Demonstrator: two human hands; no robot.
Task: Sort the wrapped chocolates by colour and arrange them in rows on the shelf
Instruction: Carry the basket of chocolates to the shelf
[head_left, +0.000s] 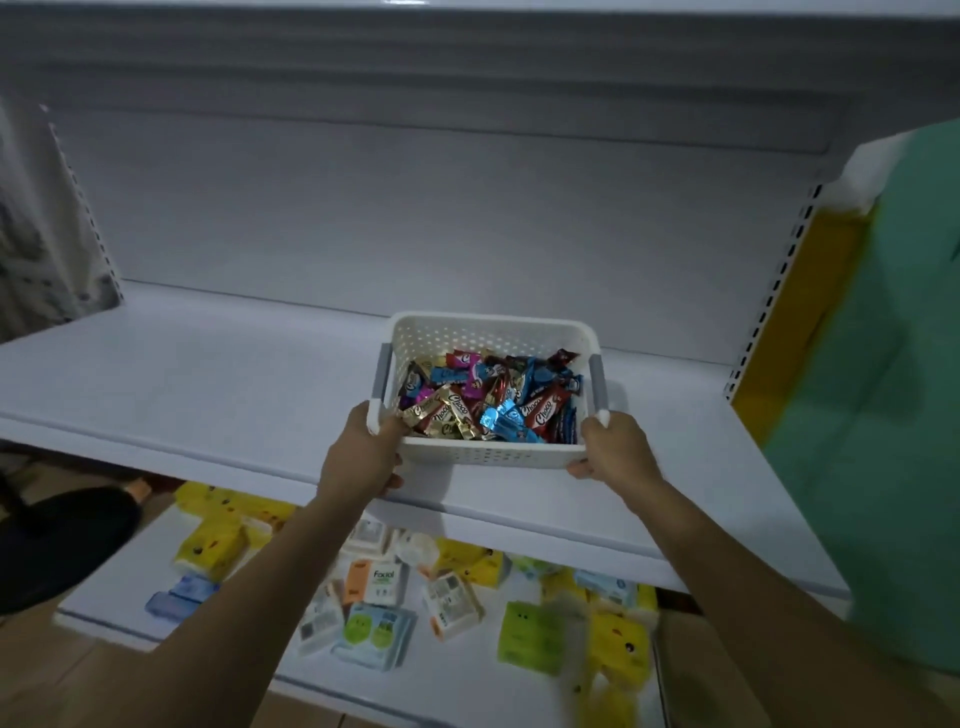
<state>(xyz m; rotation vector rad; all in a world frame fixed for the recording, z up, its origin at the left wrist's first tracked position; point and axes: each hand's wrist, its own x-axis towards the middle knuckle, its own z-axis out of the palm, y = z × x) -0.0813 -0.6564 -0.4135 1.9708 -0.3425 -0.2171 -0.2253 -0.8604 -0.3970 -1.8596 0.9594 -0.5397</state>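
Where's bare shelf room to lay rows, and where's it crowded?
Free: the shelf left of the basket, to the left upright; a band behind the basket to the back panel; a narrower strip to its right. Crowded: the basket, full of chocolates, gripped by left hand and right hand; lower shelf, strewn with packs.

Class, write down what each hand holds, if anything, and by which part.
Both hold the white basket of wrapped chocolates: left hand at its near-left corner, right hand at its near-right corner, thumbs over the rim.
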